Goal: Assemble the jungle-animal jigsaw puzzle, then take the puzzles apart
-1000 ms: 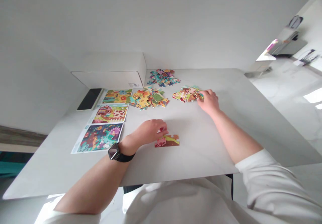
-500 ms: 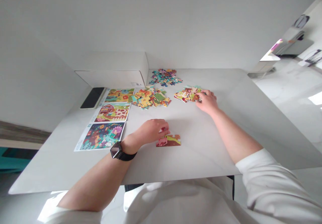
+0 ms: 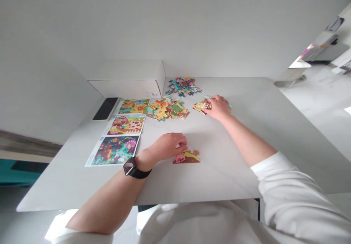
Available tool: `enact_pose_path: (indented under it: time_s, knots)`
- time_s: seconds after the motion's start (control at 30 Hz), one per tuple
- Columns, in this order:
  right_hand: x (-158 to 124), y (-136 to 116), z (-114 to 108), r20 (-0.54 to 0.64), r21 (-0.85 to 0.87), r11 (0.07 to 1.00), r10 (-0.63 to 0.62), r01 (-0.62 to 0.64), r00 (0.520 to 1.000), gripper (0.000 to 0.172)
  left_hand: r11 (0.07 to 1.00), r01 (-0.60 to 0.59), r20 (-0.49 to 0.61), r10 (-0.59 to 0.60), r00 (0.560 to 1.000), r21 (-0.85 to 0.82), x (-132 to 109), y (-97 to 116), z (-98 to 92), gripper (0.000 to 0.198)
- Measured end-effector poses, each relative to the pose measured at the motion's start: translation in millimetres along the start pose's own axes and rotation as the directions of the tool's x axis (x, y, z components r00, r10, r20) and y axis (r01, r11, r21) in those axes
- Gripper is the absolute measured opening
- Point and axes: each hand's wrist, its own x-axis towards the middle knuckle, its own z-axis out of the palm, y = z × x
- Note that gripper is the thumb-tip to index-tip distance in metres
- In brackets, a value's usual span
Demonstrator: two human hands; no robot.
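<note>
My left hand (image 3: 170, 145), with a black watch (image 3: 134, 168) on its wrist, is closed on a small puzzle piece (image 3: 180, 145) with some red on it; the fingers hide most of it. Just below those fingertips lies a strip of joined puzzle pieces (image 3: 192, 157), showing a pink animal, a green band and brown ground. My right hand (image 3: 218, 107) rests over a loose pile of farm-coloured puzzle pieces (image 3: 199, 106). Its fingers and thumb are apart, touching the pieces and covering much of the pile.
Three picture sheets lie in a column: a yellow one (image 3: 134, 106), a farm scene (image 3: 126, 124), a dark one (image 3: 115, 152). Beside them is a phone (image 3: 105, 109). Behind stand a white box (image 3: 124, 87), a yellow-green puzzle pile (image 3: 167, 109) and a teal-purple puzzle pile (image 3: 183, 87).
My right hand has shifted left across its pile, covering more of the middle. The left hand stays by the joined strip with its piece. The whole view has moved slightly.
</note>
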Motion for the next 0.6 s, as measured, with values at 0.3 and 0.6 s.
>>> enact_pose_path:
  time_s: [0.3, 0.6]
  knots:
    - [1, 0, -6, -0.038, 0.102, 0.993, -0.055, 0.058, 0.998, 0.039, 0.999, 0.030, -0.032, -0.030, 0.999, 0.019, 0, -3, -2.3, 0.022]
    - [-55, 1, -56, -0.129, 0.476, 0.857, -0.153, 0.197, 0.980, 0.041, 0.994, 0.107, -0.158, -0.106, 0.982, -0.002, 0, -1, -3.6, 0.022]
